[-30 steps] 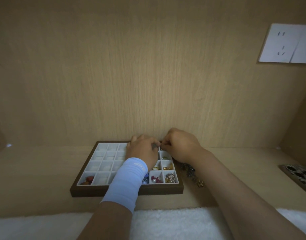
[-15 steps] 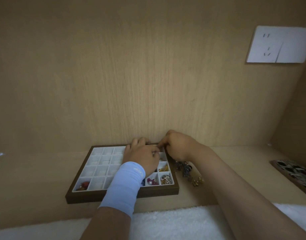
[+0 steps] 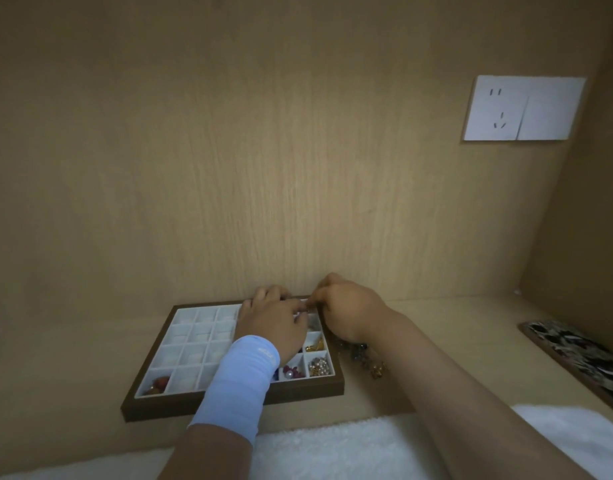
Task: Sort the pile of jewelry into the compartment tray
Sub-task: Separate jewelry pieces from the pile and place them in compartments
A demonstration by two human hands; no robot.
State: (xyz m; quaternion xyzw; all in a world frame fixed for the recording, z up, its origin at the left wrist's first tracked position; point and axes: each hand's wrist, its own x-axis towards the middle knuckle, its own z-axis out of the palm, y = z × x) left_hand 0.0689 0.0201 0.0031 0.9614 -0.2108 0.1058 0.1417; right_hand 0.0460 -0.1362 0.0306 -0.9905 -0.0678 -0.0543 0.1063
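Jewelry pile (image 3: 364,355) lies just right of the compartment tray (image 3: 308,389). Over 1 second the left hand (image 3: 270,323) and right hand (image 3: 346,310) stay together at its far-right corner, fingers curled, perhaps pinching 1 piece; I cannot tell. No new cell looks filled.

Likely a home nook with a built-in counter (image 3: 454,341): pale wood-grain panels (image 3: 263,150) rise straight behind the jewelry compartment tray (image 3: 229,407) and close off the side to its right. A white wall socket plate (image 3: 523,108) sits high to the tray's right, and a white fluffy cloth (image 3: 333,448) lies in front of the tray.
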